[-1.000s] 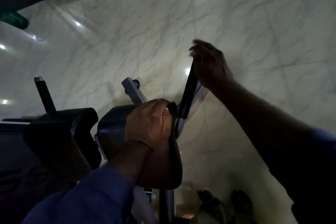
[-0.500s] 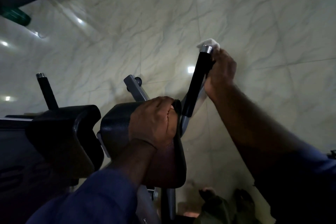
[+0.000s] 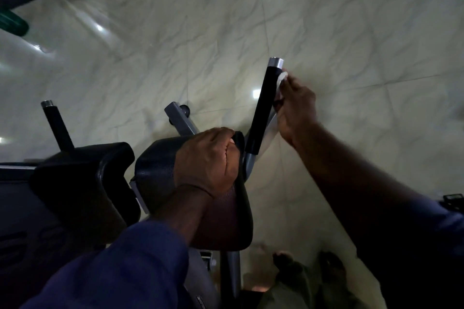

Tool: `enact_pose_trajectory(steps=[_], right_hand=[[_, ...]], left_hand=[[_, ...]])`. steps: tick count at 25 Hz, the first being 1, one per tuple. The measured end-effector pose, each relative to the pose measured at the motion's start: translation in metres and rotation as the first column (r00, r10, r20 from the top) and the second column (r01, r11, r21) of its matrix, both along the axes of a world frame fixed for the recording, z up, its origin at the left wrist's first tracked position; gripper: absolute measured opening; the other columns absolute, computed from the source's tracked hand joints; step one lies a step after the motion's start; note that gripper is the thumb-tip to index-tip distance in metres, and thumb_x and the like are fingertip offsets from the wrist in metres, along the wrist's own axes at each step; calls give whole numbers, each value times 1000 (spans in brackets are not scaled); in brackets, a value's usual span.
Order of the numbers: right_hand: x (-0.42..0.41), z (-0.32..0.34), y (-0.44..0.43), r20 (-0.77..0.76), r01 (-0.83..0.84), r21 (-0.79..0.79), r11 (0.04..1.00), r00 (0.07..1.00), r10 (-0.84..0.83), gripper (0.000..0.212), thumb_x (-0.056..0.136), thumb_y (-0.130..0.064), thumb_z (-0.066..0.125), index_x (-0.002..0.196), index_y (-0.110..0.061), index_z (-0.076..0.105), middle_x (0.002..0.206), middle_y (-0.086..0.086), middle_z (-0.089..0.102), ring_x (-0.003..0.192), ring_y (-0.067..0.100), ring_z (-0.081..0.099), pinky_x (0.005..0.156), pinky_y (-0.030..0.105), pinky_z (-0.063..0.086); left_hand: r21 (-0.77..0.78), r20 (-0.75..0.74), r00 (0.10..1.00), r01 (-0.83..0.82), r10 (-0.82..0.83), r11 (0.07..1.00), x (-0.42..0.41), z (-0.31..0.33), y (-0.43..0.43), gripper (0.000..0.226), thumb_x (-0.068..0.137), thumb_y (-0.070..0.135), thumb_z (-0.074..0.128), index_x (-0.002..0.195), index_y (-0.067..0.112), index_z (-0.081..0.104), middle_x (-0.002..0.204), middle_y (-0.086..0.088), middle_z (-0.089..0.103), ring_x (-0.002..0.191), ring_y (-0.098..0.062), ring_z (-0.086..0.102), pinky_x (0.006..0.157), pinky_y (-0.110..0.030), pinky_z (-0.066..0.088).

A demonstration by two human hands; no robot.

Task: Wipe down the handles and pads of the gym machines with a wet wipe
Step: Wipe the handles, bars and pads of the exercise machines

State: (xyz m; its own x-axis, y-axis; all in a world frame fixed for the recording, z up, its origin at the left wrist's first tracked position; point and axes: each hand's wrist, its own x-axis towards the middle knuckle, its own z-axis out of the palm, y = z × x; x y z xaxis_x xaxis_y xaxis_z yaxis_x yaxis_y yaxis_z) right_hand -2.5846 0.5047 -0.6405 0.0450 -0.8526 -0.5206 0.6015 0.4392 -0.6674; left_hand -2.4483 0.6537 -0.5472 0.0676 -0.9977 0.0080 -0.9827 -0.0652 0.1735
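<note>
Mid-wipe on the handle (image 3: 262,110): the right hand (image 3: 295,108) pinches the wet wipe (image 3: 281,80) against its top, and the left hand (image 3: 208,158) clutches the pad (image 3: 155,170) just below. Next, I reckon, a stroke down the grip.

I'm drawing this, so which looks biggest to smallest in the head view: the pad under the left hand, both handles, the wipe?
1. pad under the left hand
2. right handle
3. left handle, though it may only be farther away
4. wipe, mostly hidden by the right hand
</note>
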Motion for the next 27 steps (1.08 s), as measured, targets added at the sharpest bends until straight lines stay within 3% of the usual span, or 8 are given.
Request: enact_pose_trajectory(steps=[5, 9, 12, 15, 17, 20, 23, 27], right_hand=[[-5, -39, 121, 56, -218, -34, 975, 974, 219, 23, 103, -9, 58, 123, -9, 70, 122, 14, 73, 114, 28, 69, 101, 40, 55], [-9, -34, 72, 28, -154, -56, 987, 987, 155, 18, 94, -19, 72, 104, -5, 73, 100, 15, 69, 95, 24, 62, 92, 33, 52], [-6, -27, 43, 63, 8, -68, 998, 998, -4, 10, 96, 2, 66, 102, -3, 73, 91, 4, 72, 86, 14, 66, 86, 30, 57], [3, -50, 105, -355, -130, -31, 991, 928, 111, 9, 93, -15, 74, 101, -11, 77, 93, 5, 77, 87, 18, 72, 86, 52, 61], [7, -58, 154, -461, -253, 65, 965, 850, 254, 9, 92, -21, 73, 100, -19, 79, 92, 3, 79, 89, 24, 76, 85, 58, 60], [1, -56, 134, -169, -225, 25, 974, 959, 226, 15, 94, -24, 70, 102, -14, 79, 100, 18, 76, 96, 35, 71, 94, 61, 55], [-5, -39, 113, 146, -211, 13, 977, 967, 207, 32, 103, -30, 60, 123, -7, 70, 124, 18, 72, 113, 29, 68, 99, 44, 55], [0, -30, 93, 245, -294, 31, 955, 929, 278, 35, 108, -38, 45, 115, -14, 70, 110, 11, 70, 97, 24, 65, 94, 42, 47]], left_hand=[[-54, 7, 1000, 20, -20, 998, -2, 1, 0, 32, 93, 24, 50, 108, 12, 75, 95, -7, 77, 81, -29, 70, 67, -32, 51], [-63, 15, 1000, 11, -10, 998, -2, 0, 1, 26, 92, 21, 54, 106, 13, 75, 89, -7, 75, 76, -30, 68, 62, -31, 47], [-60, 18, 1000, 5, -4, 998, -3, 1, 0, 25, 91, 22, 54, 104, 14, 74, 87, -7, 74, 75, -31, 67, 61, -32, 47], [-67, 25, 1000, -3, 5, 998, -3, 1, -1, 24, 91, 22, 56, 105, 15, 74, 89, -7, 74, 77, -32, 68, 62, -33, 48], [-74, 27, 1000, 7, -5, 997, -2, 1, -1, 23, 91, 20, 58, 106, 15, 75, 90, -6, 75, 77, -31, 68, 62, -32, 47], [-99, 29, 1000, 11, -8, 995, -4, -1, -1, 20, 91, 19, 61, 104, 15, 76, 89, -6, 75, 77, -30, 68, 61, -31, 48], [-115, 30, 1000, 1, 3, 993, -2, -1, -1, 17, 91, 16, 63, 101, 15, 76, 86, -7, 74, 75, -32, 68, 60, -33, 48], [-126, 29, 1000, 14, -11, 992, -5, -2, 1, 18, 91, 17, 62, 101, 15, 76, 87, -6, 75, 75, -31, 67, 60, -33, 47]])
